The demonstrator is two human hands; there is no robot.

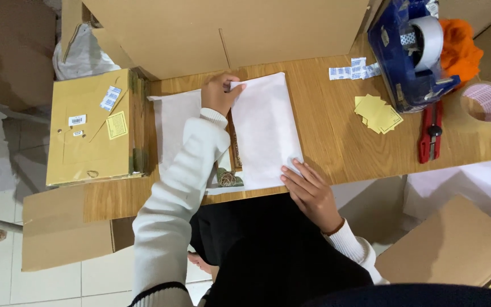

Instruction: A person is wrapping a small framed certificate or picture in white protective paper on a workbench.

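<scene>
Pinching the upper edge of the white wrapping paper [265, 128] at frame centre, the left hand [219, 94] was closed on that fold, while the right hand [312, 193] lay flat and open, fingers spread, pressing the paper's lower right corner onto the counter [336, 131]. Between the two flaps a dark framed item [234, 149] showed as a narrow strip, with a small round ornament [227, 179] at its lower end. To my eye, a clean fold called for keeping the right palm weighted while the left drew the flap taut and square. Room was tight: the paper's lower edge sat at the counter's near rim, a flat cardboard box [89, 128] lay just left, and a large carton [223, 34] closed off the top. Open wood lay to the right, before the yellow slips [377, 113], red cutter [431, 132] and blue tape dispenser [410, 51].
</scene>
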